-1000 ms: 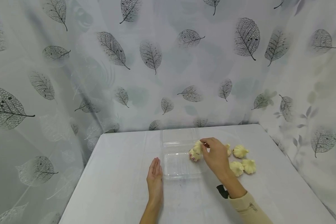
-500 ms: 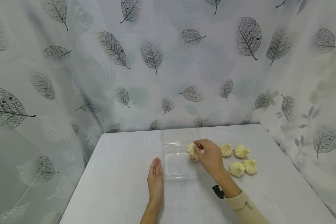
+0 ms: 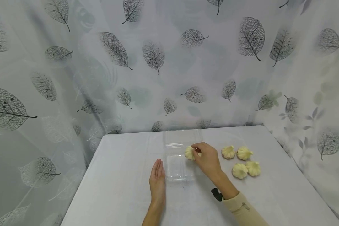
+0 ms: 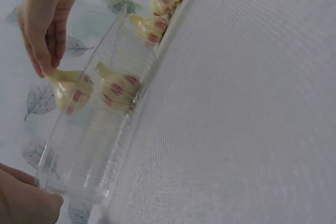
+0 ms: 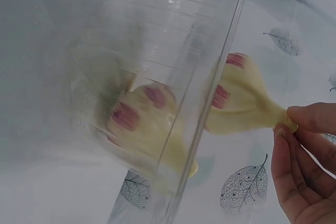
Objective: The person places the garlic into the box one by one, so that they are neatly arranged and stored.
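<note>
A clear plastic box [image 3: 175, 179] lies on the white table, its lid [image 3: 183, 137] folded open at the back. My left hand [image 3: 157, 183] rests upright along the box's left side, fingers straight; its thumb sits at the rim in the left wrist view. The right hand [image 3: 209, 160] pinches a garlic bulb [image 5: 239, 98] by its stem, high at the box's right part. Pale yellow with purplish patches, that bulb partly shows through the clear wall in both wrist views. Another garlic bulb [image 4: 118, 90] sits inside the box, hidden behind the held one in the head view.
Several more garlic bulbs [image 3: 239, 170] lie on the table [image 3: 121, 175] right of the box. A curtain [image 3: 169, 69] printed with leaves hangs behind the table and along its sides. A black piece [image 3: 217, 194] shows at the right wrist.
The right hand has moved left and slightly nearer with its garlic bulb, farther over the box. The left hand has stayed at the box's side.
</note>
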`<state>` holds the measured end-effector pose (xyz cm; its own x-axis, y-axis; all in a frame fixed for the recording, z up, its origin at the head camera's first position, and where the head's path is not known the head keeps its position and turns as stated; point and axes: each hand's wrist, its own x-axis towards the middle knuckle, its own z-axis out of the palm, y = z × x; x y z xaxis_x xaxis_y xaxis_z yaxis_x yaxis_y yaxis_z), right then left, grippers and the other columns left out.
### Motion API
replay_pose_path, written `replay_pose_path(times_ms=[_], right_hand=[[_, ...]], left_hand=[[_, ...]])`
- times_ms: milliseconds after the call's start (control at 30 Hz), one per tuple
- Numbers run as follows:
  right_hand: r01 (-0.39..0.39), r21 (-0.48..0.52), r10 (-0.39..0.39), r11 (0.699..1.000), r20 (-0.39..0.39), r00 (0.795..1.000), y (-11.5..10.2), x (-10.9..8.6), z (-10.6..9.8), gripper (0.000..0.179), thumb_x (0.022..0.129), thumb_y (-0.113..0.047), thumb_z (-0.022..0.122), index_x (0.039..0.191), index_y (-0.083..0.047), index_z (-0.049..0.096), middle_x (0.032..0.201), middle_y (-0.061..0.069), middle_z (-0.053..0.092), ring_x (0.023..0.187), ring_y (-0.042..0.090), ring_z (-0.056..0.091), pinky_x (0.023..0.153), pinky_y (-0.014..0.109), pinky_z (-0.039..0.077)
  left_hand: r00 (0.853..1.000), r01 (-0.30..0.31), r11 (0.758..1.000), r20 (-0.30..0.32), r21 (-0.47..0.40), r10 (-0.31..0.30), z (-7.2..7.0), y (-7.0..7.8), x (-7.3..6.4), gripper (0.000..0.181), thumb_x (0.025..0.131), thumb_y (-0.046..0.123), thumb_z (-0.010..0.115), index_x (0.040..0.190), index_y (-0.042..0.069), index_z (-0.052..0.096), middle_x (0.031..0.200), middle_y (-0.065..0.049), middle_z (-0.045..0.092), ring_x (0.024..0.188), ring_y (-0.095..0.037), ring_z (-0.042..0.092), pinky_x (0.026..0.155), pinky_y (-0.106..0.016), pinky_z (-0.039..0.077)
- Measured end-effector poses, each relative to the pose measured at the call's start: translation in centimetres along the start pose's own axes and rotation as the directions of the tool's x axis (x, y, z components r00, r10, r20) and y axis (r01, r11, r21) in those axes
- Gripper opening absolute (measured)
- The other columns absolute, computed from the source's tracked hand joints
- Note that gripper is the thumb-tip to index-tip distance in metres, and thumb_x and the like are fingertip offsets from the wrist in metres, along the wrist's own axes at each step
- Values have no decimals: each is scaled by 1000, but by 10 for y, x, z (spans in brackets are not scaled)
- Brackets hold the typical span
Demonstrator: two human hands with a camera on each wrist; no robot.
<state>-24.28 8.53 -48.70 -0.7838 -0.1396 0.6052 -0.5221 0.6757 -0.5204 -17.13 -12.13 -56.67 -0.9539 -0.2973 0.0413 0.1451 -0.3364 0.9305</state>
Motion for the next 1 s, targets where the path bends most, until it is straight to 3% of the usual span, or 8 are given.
replay_pose_path(times_ms=[633, 1000], right_hand=[[17, -48, -15, 999, 31, 999, 11, -4, 26, 19, 81, 1, 84, 98, -4, 79, 90, 6, 76, 75, 17, 69, 66, 35, 61], [-54, -49, 60, 997, 128, 990, 12, -6, 33, 13, 85, 0, 81, 97, -4, 79, 88, 5, 74, 75, 16, 67, 66, 33, 60]], left_hand=[[1000, 24, 1000, -1, -4, -24, 1, 2, -1, 61, 103, -15, 36, 161, 1, 30, 169, -16, 28, 158, -28, 23, 124, -26, 30], [1000, 22, 999, -1, -31, -22, 2, 3, -2, 61, 102, -16, 37, 161, 0, 30, 168, -16, 30, 157, -28, 25, 123, -24, 31]])
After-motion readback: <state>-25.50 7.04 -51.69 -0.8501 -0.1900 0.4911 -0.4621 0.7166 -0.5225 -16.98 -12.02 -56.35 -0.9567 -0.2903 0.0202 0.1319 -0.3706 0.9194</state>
